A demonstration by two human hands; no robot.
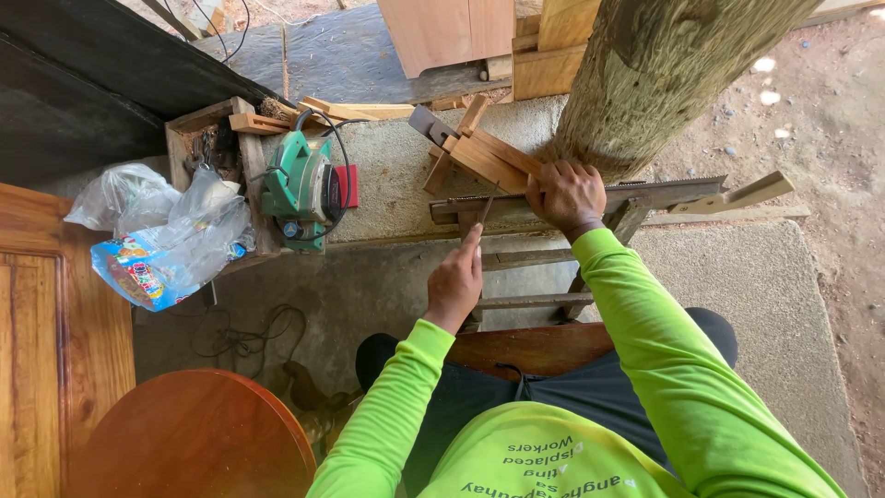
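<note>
Here the handsaw (590, 196) lies flat across a wooden stand (544, 258), its long grey blade toothed on the far edge, with a pale wooden handle at the right end. The right hand (567, 195) presses on the blade. Just left of it, the left hand (454, 284) pinches a thin file (487, 205) that touches the blade. A green circular saw (300, 189) sits well apart to the left.

View: we had a single camera, worn on the head.
Facing: it looked almost straight down, past our chest and lime sleeves.
Landmark: the saw blade (590, 197) lay across the upper middle of the frame.
Nearness: we sat close, within arm's reach of the saw blade.
Reach of view: left of the saw blade the frame took in a green power tool (300, 189); behind it rose a tree trunk (659, 74).
</note>
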